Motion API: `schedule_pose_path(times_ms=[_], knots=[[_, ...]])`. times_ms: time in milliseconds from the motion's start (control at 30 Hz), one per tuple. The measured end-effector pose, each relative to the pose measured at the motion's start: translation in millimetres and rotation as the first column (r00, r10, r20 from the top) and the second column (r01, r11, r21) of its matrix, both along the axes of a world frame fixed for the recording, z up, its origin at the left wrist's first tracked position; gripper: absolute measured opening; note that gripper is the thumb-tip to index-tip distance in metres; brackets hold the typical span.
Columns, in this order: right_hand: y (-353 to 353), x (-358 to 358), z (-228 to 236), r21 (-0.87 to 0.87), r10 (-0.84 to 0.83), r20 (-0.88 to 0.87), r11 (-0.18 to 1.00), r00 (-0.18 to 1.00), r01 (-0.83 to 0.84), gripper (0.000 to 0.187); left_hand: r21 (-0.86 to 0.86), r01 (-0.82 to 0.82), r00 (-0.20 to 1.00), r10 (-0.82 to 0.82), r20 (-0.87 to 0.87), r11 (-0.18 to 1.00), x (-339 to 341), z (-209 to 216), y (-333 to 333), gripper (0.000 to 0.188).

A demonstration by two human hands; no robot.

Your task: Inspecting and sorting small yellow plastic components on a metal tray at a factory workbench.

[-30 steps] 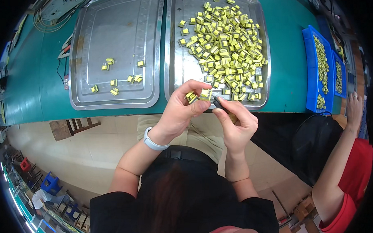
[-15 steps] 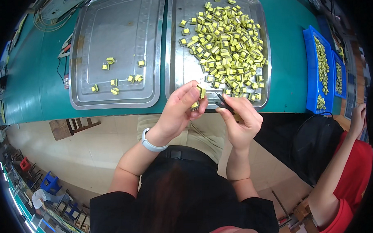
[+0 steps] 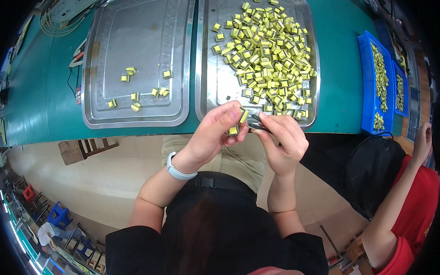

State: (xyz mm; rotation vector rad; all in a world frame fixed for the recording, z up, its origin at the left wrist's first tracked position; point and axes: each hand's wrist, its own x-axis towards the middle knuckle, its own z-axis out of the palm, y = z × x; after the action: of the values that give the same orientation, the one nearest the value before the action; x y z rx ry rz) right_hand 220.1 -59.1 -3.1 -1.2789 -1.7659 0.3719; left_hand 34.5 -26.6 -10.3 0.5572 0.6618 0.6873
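My left hand (image 3: 210, 135) pinches a small yellow component (image 3: 243, 116) at its fingertips, and a second yellow one (image 3: 233, 130) sits lower in the same hand. Just to its right, my right hand (image 3: 281, 140) grips dark tweezers (image 3: 256, 122) whose tips meet the upper component. Both hands hover over the near edge of the right metal tray (image 3: 209, 79), which holds a heap of several yellow components (image 3: 268, 53). The left metal tray (image 3: 134, 38) carries a few scattered yellow components (image 3: 145, 89).
The trays lie on a teal table (image 3: 44, 95). Blue bins (image 3: 380, 83) with yellow parts stand at the right. A person in a red sleeve (image 3: 416, 203) sits to my right beside a black bag (image 3: 357, 171). Cables (image 3: 60, 12) lie at the far left.
My hands have stayed at the tray's near edge; the left fingers have turned the yellow component upward and the tweezers have shifted against it.
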Motion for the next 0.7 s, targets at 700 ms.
schedule_pose_path(times_ms=[700], knots=[[-1.8,0.6,0.6,-0.03,0.024,-0.061,0.999,0.998,-0.026,0.04,0.019,0.004,1.0,-0.005,0.01,1.0,1.5,0.8,-1.5,0.047]])
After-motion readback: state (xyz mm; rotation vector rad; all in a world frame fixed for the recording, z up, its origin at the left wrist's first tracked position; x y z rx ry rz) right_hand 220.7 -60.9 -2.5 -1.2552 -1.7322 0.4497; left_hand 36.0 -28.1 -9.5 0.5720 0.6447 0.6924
